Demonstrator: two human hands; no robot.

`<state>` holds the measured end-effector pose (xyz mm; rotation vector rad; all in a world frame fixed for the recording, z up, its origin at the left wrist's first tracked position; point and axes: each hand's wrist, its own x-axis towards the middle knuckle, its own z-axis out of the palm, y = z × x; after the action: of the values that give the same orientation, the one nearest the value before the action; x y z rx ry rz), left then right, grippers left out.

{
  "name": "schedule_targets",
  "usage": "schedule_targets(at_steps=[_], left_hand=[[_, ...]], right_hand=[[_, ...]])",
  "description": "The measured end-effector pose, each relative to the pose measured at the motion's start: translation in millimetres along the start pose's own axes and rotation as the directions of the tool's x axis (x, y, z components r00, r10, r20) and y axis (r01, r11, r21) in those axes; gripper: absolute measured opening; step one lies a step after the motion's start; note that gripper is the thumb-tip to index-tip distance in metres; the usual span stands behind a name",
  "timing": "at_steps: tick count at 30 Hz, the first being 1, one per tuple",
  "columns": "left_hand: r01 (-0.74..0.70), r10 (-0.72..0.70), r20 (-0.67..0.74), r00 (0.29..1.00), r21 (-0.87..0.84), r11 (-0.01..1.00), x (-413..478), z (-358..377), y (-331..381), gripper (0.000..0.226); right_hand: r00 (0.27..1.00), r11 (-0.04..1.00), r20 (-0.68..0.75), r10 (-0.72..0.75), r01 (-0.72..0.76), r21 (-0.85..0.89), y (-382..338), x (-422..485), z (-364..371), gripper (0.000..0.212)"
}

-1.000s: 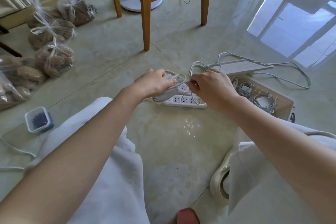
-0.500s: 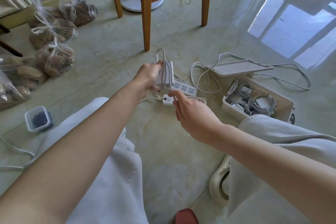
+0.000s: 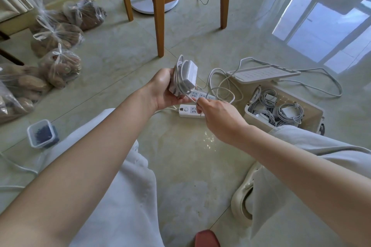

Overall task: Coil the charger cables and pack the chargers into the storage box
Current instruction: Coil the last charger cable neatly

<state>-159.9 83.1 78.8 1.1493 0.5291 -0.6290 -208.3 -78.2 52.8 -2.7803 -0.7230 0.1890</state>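
The left hand [image 3: 163,90] grips a white, boxy plastic charger [image 3: 190,74] above the floor [image 3: 180,156]. The charger stands roughly upright, its long axis leaning up and to the right. Thin white cable [image 3: 180,78] is looped lengthwise round it, arching over its top end. A loose strand runs down from it to the right hand [image 3: 218,115], whose fingertips pinch it just above two flat white power strips [image 3: 186,109] lying on the glossy tiles. To the right sits the open beige box [image 3: 310,115], rectangular, with grey coiled chargers [image 3: 281,110] inside. Its slotted lid [image 3: 263,74] lies behind it, with slack white cord trailing around.
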Motion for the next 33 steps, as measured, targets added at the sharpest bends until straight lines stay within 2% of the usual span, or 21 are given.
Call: schedule_targets(at_steps=[2, 3, 8, 10, 13, 16, 19, 22, 24, 29, 33], left_hand=[[0.031, -0.033, 0.051, 0.998, 0.027, 0.999, -3, 1, 1, 0.04], [0.041, -0.047, 0.09, 0.995, 0.068, 0.997, -6, 2, 2, 0.039], [-0.01, -0.074, 0.186, 0.98, 0.413, 0.911, -16, 1, 7, 0.033], [-0.037, -0.092, 0.193, 0.977, 0.577, 0.816, -19, -3, 8, 0.028], [-0.039, -0.187, 0.209, 0.96, 0.76, 0.649, -21, -9, 6, 0.024], [-0.034, -0.315, 0.218, 0.924, 0.866, 0.499, -23, -14, 5, 0.022], [-0.012, -0.379, 0.132, 0.916, 0.953, 0.303, -24, -18, 4, 0.027], [0.066, -0.271, -0.021, 0.962, 0.985, 0.158, -17, -23, -3, 0.036], [0.083, -0.196, -0.052, 0.979, 0.985, 0.153, -12, -25, -5, 0.041], [0.033, -0.067, -0.011, 0.998, 0.945, 0.327, -8, -27, -1, 0.026], [-0.015, 0.009, 0.012, 1.0, 0.917, 0.398, -9, -23, 0, 0.023]], right_hand=[[1.0, 1.0, -0.006, -0.011, 0.011, -0.001, 3, 2, 3, 0.015], [1.0, 1.0, -0.01, -0.024, 0.024, -0.003, 5, 3, 5, 0.017], [0.999, 0.988, 0.002, -0.054, 0.054, -0.147, 19, 9, -2, 0.044], [0.993, 0.964, 0.056, -0.105, 0.115, -0.24, 28, 10, -5, 0.04], [0.968, 0.95, 0.149, -0.202, 0.231, -0.213, 34, 10, -7, 0.03], [0.924, 0.899, 0.09, -0.371, 0.382, -0.213, 36, 10, -4, 0.026], [0.929, 0.912, 0.209, -0.305, 0.348, -0.216, 37, 10, -6, 0.024], [0.946, 0.915, 0.143, -0.293, 0.32, -0.245, 34, 11, -4, 0.029], [0.958, 0.922, 0.099, -0.27, 0.287, -0.262, 30, 13, -3, 0.032], [0.984, 0.942, 0.013, -0.176, 0.173, -0.287, 29, 15, -12, 0.039], [0.99, 0.953, -0.039, -0.139, 0.123, -0.276, 25, 16, -15, 0.04]])
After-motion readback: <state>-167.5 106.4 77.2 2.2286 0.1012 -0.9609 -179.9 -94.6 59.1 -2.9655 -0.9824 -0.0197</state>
